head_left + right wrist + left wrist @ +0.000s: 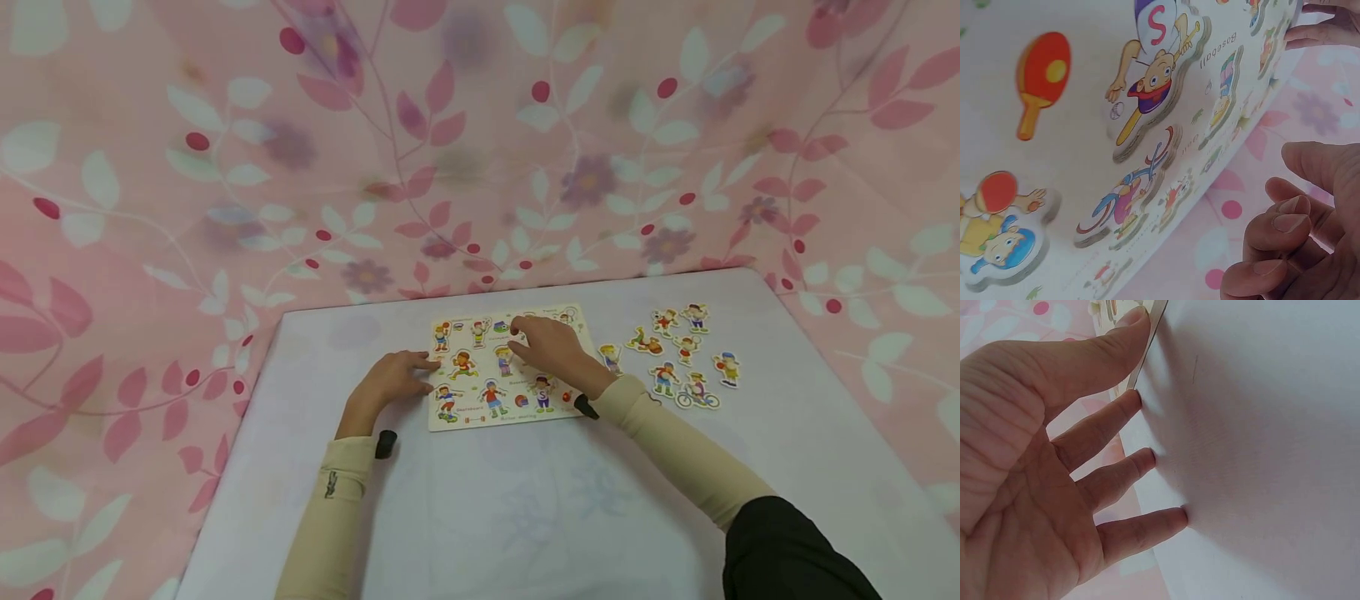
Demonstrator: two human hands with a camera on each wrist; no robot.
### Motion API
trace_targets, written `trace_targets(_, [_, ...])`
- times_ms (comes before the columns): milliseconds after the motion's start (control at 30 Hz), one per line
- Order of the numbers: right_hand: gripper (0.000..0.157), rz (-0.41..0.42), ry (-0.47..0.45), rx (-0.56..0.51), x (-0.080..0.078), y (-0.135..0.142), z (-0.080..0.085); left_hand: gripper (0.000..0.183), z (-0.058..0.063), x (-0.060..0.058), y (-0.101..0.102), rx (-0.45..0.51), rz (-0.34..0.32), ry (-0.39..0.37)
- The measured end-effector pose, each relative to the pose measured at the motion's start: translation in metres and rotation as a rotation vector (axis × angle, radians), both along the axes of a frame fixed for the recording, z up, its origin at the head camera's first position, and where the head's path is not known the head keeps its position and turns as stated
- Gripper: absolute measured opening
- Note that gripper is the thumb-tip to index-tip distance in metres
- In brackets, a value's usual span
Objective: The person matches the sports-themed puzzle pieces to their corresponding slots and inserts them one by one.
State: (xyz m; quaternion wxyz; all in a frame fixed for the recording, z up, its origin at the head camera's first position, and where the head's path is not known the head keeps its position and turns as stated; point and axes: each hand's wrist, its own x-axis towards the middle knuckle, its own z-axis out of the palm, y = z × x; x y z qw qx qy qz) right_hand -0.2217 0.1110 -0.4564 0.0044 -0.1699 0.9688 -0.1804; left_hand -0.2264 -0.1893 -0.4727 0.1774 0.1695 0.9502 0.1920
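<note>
Left hand, fingers spread, gripping nothing, touches the nine o'clock edge of the puzzle board on the counter. Right hand, loosely bent, visibly empty, is over its one o'clock; loose cutouts lie toward three.

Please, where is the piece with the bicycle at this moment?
In the head view, the bicycle piece lies on the white tablecloth, to the right of the puzzle board, lowest in the group of loose pieces.
</note>
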Motion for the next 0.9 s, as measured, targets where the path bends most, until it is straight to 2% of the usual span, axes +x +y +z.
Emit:
trace_targets(500, [0.028,-0.024,0.009,-0.023,0.027,0.024,0.001,0.05,-0.003,0.0,0.0,0.01,0.003,-0.002])
trace_targets(900, [0.028,-0.079,-0.017,-0.054,0.041,0.057,0.004,0.049,-0.006,-0.002,-0.002,0.007,-0.008,0.009])
